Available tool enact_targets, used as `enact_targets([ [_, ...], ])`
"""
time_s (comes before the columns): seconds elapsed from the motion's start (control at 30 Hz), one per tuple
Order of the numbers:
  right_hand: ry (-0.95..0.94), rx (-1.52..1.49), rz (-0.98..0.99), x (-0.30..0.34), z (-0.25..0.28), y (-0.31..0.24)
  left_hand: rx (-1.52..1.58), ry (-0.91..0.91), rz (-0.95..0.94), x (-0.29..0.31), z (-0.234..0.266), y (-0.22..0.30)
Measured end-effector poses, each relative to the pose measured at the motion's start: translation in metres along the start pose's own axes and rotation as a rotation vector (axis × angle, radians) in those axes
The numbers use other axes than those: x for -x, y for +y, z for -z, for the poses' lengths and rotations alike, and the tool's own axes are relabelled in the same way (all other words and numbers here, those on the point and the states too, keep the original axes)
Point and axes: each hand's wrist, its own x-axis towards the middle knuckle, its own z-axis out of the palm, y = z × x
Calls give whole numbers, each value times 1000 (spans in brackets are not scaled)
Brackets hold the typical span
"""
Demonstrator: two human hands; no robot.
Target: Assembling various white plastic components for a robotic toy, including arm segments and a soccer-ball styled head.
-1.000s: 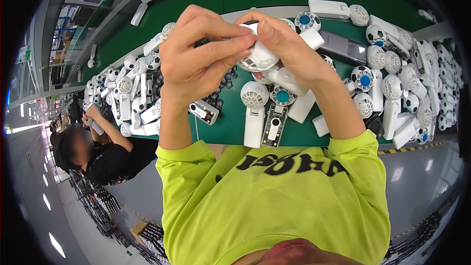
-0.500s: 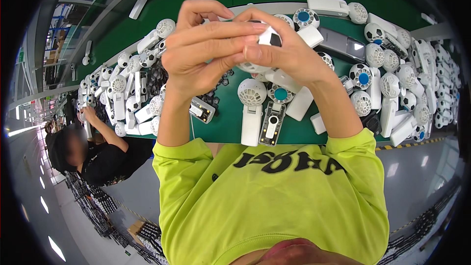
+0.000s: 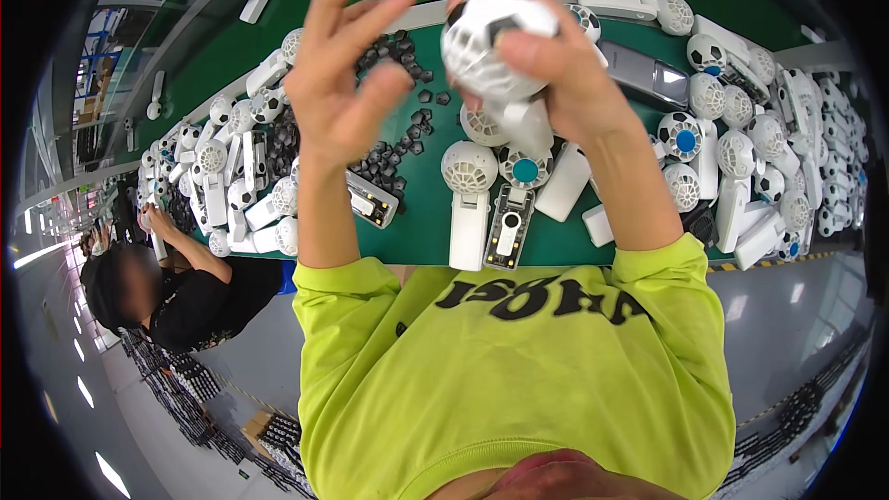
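My right hand (image 3: 565, 60) grips a white handheld fan (image 3: 491, 46) with a round football-patterned head; its handle hangs below, partly hidden and blurred. To the left of it my left hand (image 3: 347, 74) is raised with fingers spread, holding nothing. Beneath the hands lies a scatter of small black five-sided pieces (image 3: 407, 143) on the green mat. Close to me on the table are a white fan with a grille head (image 3: 469, 169) and another whose open handle (image 3: 509, 227) bares its inner parts.
Many more white fans are heaped on the right (image 3: 736, 162) and the left (image 3: 236, 171). A grey phone-like device (image 3: 639, 74) lies behind my right wrist. At far left a person in black (image 3: 199, 292) works at the same table.
My left hand has come away from the fan, moving left with its fingers spreading. The fan has tilted in my right hand, and more black pieces show below.
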Motion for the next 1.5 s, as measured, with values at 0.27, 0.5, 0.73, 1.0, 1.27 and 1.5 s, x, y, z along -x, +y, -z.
enact_targets([
  [0.27, 244, -352, 33, -6, 11, -15, -578, -597, 563, 86, 24, -56],
  [0.5, 141, -322, 266, -11, 17, 3, -604, -726, 739, 84, 21, -56],
  [0.73, 357, -318, 135, -5, 4, -2, -294, -276, 170, 40, -5, -12],
  [1.0, 391, -160, 191, -1, -13, -4, -14, -61, 243, 27, -22, 18],
  [1.27, 458, -146, 245, 2, -22, -1, -211, -49, -70, 9, -48, 30],
  [1.5, 427, -151, 278, 4, -20, -4, -289, 36, -42, 5, -55, 24],
])
